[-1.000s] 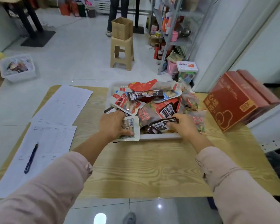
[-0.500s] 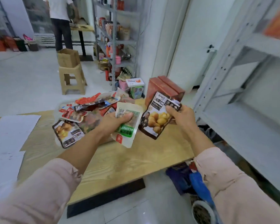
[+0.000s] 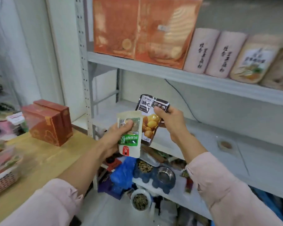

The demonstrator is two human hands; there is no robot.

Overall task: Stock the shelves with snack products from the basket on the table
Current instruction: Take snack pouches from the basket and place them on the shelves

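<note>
My left hand (image 3: 112, 139) grips the peanut pouch (image 3: 130, 141) mid-body. My right hand (image 3: 171, 123) pinches the chestnut pouch (image 3: 149, 123) by its top corner. The pouches overlap just in front of the middle shelf (image 3: 211, 141). Judged light, floppy, slick film: best held at sealed edges. The basket (image 3: 3, 181), left of the shelf, is cut off; pouch backs hidden.

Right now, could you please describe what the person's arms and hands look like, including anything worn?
Both arms wear loose, pale pink long sleeves: the left sleeve and right sleeve end in gathered cuffs, leaving the forearms bare. The left hand and right hand are bare too; no glove, ring or watch shows.
</note>
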